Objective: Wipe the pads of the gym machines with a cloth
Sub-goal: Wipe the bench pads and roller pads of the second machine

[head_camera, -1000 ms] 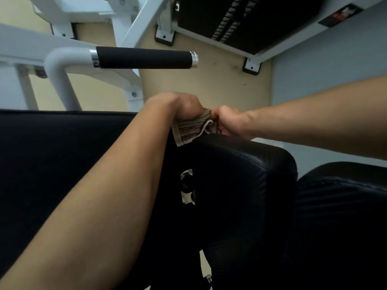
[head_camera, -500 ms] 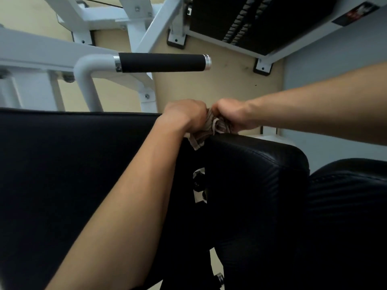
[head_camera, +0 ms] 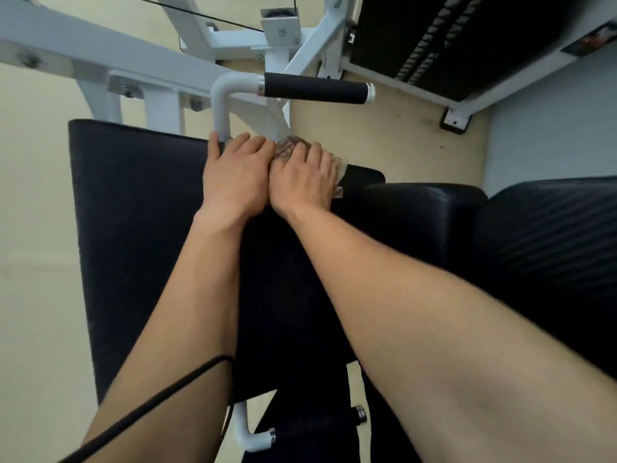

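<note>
A large black pad [head_camera: 140, 235] of a white-framed gym machine fills the middle of the head view. At its far edge lies a patterned grey-brown cloth [head_camera: 289, 146], mostly hidden under my hands. My left hand [head_camera: 235, 180] and my right hand [head_camera: 302, 180] lie side by side, palms down, fingers spread flat, pressing the cloth onto the pad. A second black pad [head_camera: 424, 212] stands to the right, and a ribbed black one [head_camera: 547, 248] beyond it.
A black foam handle [head_camera: 315, 89] on a white bent tube juts out just beyond my hands. The white machine frame [head_camera: 100, 58] crosses the top left. A black weight stack [head_camera: 444, 38] sits at top right. A thin black cord [head_camera: 150, 401] runs over my left forearm.
My hands were clenched on the bunched cloth at the right pad's top edge; now they lie flat on the cloth over the large pad. The view has tilted to look more from above.
</note>
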The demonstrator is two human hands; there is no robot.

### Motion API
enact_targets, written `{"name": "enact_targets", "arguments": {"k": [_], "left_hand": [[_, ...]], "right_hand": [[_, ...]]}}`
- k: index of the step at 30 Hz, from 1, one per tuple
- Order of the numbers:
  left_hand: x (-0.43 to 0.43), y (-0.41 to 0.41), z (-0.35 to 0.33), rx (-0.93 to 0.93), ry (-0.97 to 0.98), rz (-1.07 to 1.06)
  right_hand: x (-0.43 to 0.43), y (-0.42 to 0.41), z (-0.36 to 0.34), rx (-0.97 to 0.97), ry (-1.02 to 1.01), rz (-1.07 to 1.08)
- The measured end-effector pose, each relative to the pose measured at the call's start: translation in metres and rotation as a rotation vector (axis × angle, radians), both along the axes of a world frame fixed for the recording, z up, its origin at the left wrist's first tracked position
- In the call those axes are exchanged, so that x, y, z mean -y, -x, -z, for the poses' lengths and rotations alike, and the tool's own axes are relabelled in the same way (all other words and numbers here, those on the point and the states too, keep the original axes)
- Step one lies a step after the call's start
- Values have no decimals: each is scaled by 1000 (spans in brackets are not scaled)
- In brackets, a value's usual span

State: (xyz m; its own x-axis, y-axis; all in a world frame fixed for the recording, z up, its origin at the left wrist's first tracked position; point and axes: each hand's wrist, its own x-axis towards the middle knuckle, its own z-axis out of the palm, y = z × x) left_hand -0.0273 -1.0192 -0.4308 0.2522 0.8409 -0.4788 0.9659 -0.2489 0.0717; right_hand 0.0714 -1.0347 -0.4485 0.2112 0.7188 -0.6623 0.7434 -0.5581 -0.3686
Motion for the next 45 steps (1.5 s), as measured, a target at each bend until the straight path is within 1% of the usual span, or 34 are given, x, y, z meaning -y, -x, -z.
{"name": "enact_targets", "arguments": {"k": [2,3,5,7,9,11,13,15,16,18,21,23,25,28,30,31,33,35,37,39,40,42,45], "left_hand": [[-18,-7,7,-21,76,40],[-27,-12,11,-32,135,62],[-44,-31,20,-14,271,144],[-52,-60,34,43,367,197],[-51,-88,44,70,408,213],[-46,-106,51,37,386,222],[-41,-105,49,39,332,238],[-29,-86,38,55,237,222],[-18,-73,32,48,154,218],[22,-41,17,0,21,209],[107,4,3,-52,-18,97],[154,23,6,-105,-68,38],[163,22,17,-123,-121,6],[121,-3,32,-91,-158,-4],[106,-13,38,-74,-180,-21],[113,-12,39,-74,-195,-30],[154,-1,39,-73,-235,-57],[219,12,33,-64,-255,-93],[286,18,27,-91,-224,-117],[333,19,28,-132,-217,-99],[343,17,30,-139,-221,-90],[335,9,37,-122,-253,-76],[299,-8,48,-87,-250,-16]], "right_hand": [[49,5,13,31,-179,61],[71,11,17,56,-232,73],[99,19,27,104,-231,138],[89,18,40,175,-194,290],[61,5,45,189,-164,483],[45,-9,51,163,-153,583],[56,-6,47,189,-159,532],[87,13,33,202,-199,376],[107,26,24,150,-209,280],[153,46,12,72,-217,128],[215,50,9,91,-219,-54],[224,39,20,88,-206,-156],[208,24,36,133,-235,-157],[177,9,47,153,-275,-54],[184,16,46,146,-320,-5],[198,23,42,136,-326,-7],[243,38,35,109,-334,-65],[300,44,28,81,-312,-129],[354,38,27,74,-274,-193],[386,22,33,86,-255,-267],[389,14,38,101,-260,-300],[378,3,49,140,-292,-319],[352,-2,58,177,-311,-243]]}}
